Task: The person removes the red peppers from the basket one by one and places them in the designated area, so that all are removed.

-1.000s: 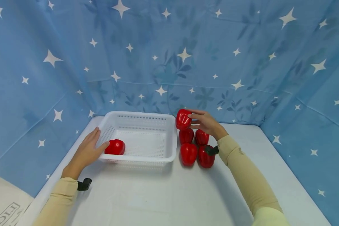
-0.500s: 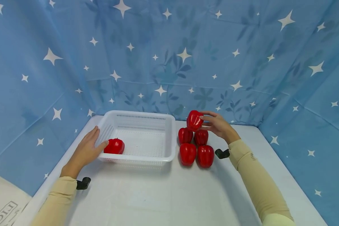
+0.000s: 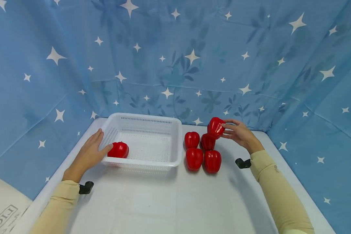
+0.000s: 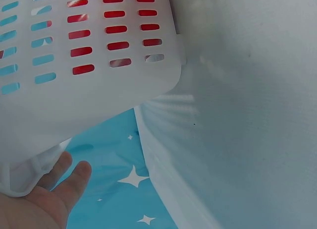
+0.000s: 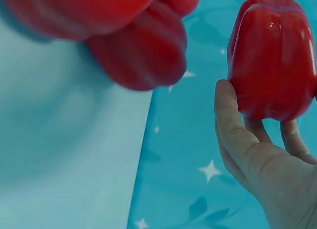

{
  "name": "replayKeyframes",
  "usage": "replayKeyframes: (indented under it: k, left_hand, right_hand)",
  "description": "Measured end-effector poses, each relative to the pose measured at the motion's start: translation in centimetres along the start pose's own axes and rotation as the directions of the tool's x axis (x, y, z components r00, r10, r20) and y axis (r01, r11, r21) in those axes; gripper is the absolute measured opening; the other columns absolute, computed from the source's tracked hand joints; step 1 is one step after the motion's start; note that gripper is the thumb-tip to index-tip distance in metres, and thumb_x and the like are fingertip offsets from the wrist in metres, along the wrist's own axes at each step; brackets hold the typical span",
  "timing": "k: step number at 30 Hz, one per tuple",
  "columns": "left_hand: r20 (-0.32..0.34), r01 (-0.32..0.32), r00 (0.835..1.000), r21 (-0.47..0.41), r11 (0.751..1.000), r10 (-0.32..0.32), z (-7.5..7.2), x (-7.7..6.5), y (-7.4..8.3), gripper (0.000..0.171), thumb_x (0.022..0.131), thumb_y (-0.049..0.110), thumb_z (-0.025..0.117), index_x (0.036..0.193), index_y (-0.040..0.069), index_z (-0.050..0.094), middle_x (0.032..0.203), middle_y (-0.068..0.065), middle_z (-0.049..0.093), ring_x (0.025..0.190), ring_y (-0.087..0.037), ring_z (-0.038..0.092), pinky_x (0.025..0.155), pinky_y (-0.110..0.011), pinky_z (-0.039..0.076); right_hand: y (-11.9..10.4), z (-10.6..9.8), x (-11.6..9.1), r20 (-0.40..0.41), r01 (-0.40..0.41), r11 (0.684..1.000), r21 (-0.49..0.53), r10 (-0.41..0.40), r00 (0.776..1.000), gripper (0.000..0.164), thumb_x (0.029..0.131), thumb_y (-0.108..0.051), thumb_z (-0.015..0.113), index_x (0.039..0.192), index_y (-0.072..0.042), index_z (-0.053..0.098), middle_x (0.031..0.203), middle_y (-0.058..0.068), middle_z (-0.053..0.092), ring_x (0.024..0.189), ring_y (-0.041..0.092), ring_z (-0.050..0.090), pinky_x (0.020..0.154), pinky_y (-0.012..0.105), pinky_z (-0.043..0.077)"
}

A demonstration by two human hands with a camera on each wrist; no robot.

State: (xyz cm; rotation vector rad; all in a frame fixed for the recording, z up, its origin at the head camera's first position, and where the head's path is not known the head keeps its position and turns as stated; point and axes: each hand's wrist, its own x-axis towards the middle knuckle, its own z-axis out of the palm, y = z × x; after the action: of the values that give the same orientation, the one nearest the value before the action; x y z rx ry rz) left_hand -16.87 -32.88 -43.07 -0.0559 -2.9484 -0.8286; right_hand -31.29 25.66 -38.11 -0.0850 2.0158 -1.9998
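Note:
My right hand (image 3: pixel 240 134) holds a glossy red bell pepper (image 3: pixel 215 127) by its fingers and thumb, raised off the table at the back right. The right wrist view shows this held pepper (image 5: pixel 272 58) upright above the fingers. Just left of it several more red bell peppers (image 3: pixel 194 159) sit in a cluster on the table. My left hand (image 3: pixel 87 155) rests at the left side of a white slotted plastic basket (image 3: pixel 143 164), fingers straight along the rim and thumb over the front corner. Inside the basket near that thumb lies red pepper (image 3: pixel 119 150).
A white table (image 3: pixel 163 201) carries everything. Blue star-patterned curtain (image 3: pixel 175 74) hangs behind it and along both sides. A pale printed cloth or bag (image 3: pixel 6 204) shows at the lower left.
My right hand has moved rightward and slightly down with the held bell pepper, away from the basket and over the right edge of the cluster. My left hand stays at the basket.

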Motion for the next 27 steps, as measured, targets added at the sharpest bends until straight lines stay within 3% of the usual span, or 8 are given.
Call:
replayKeyframes:
  k: [7, 16, 20, 27]
  left_hand:
    - [-0.006, -0.006, 1.0, 0.004, 1.0, 0.006, 0.0, 0.1, 0.1, 0.092, 0.106, 0.044, 0.059, 0.166, -0.01, 0.014, 0.173, -0.033, 0.009, 0.153, -0.059, 0.016, 0.11, -0.083, 0.028]
    - [0.002, 0.01, 1.0, 0.006, 1.0, -0.01, 0.0, -0.1, 0.0, 0.092, 0.106, 0.043, 0.06, 0.166, -0.009, 0.013, 0.173, -0.033, 0.008, 0.153, -0.06, 0.017, 0.107, -0.083, 0.032]
    - [0.002, 0.01, 1.0, 0.002, 1.0, -0.01, 0.1, -0.1, 0.0, 0.092, 0.106, 0.044, 0.06, 0.166, -0.009, 0.013, 0.173, -0.033, 0.008, 0.153, -0.06, 0.016, 0.108, -0.084, 0.03]
    - [-0.004, 0.006, 1.0, -0.002, 1.0, -0.006, 0.1, 0.1, -0.1, 0.092, 0.106, 0.045, 0.059, 0.166, -0.009, 0.014, 0.174, -0.032, 0.008, 0.153, -0.059, 0.016, 0.11, -0.084, 0.028]
  right_hand:
    - [0.8, -2.1, -1.1, -0.031, -0.006, 0.998, -0.064, 0.004, 1.0, 0.056, 0.108, -0.02, 0.067, 0.153, -0.002, 0.039, 0.139, 0.011, 0.05, 0.119, 0.028, 0.061, 0.108, 0.045, 0.054]
    - [3.4, -4.2, -1.7, -0.1, -0.06, 0.997, -0.045, 0.055, 0.993, 0.072, 0.108, -0.021, 0.068, 0.163, 0.001, 0.029, 0.148, 0.015, 0.047, 0.12, 0.026, 0.059, 0.111, 0.047, 0.051]
    - [4.6, -4.7, -1.6, -0.105, -0.076, 0.996, -0.055, 0.07, 0.992, 0.074, 0.109, -0.021, 0.065, 0.166, 0.002, 0.024, 0.158, 0.02, 0.04, 0.125, 0.028, 0.055, 0.115, 0.048, 0.047]
    - [5.9, -4.8, -1.3, -0.097, -0.11, 0.993, -0.039, 0.106, 0.99, 0.073, 0.11, -0.019, 0.062, 0.168, 0.002, 0.023, 0.161, 0.02, 0.037, 0.133, 0.03, 0.049, 0.112, 0.04, 0.052]
